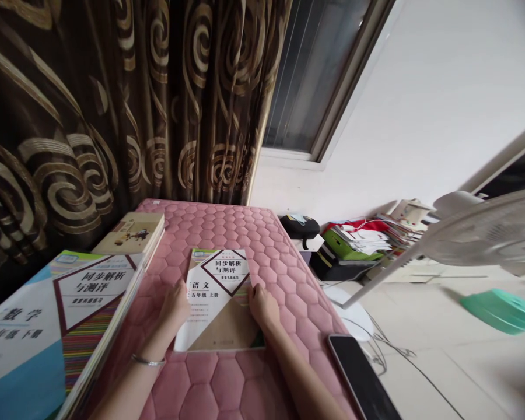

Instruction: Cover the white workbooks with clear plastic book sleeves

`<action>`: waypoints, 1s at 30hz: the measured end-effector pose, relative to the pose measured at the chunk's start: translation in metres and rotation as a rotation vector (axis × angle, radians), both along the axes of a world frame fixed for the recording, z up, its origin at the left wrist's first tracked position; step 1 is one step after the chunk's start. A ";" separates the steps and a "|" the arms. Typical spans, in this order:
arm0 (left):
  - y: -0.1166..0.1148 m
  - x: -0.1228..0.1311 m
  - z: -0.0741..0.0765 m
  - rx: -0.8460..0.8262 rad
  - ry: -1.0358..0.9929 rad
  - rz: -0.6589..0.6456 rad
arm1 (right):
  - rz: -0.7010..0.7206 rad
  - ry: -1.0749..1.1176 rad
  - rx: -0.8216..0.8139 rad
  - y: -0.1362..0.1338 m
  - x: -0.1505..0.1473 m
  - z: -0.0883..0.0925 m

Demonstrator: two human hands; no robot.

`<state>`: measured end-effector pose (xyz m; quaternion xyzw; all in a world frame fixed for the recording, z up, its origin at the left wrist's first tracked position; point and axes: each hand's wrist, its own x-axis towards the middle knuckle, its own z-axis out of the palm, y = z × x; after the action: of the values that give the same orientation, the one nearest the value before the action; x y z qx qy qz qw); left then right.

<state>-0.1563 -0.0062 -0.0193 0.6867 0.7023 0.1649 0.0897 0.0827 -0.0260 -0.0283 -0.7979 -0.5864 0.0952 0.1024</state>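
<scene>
A workbook [225, 318] with a white, tan and green cover and Chinese print lies or hovers just over the pink quilted surface; I cannot tell which. My left hand [175, 303], with a silver bangle on its wrist, grips the book's left edge with curled fingers. On the opposite edge, my right hand [263, 306] is closed around the book in the same way. The cover faces up and its title reads upright to me. Fingers underneath the book are hidden.
Left of me stands a stack of books, a blue-and-white workbook [39, 326] on top and a tan book [131, 233] behind. A phone [361, 373] lies at the right edge of the quilted pad [214, 227]. A white fan [485, 233], cables and a green stool [503, 309] occupy the floor.
</scene>
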 end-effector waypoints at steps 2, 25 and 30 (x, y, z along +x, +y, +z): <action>0.010 0.004 0.003 -0.004 -0.001 0.004 | 0.012 -0.016 0.023 0.009 0.003 0.001; 0.013 0.011 -0.007 0.149 -0.054 -0.290 | 0.003 0.028 0.102 0.050 0.013 -0.001; -0.019 0.002 -0.025 0.222 -0.114 -0.592 | 0.053 0.078 0.133 0.039 0.017 -0.001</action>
<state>-0.1544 -0.0255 -0.0441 0.8564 0.4436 0.2455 0.0977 0.0998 0.0133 -0.0295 -0.7693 -0.6077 0.0898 0.1756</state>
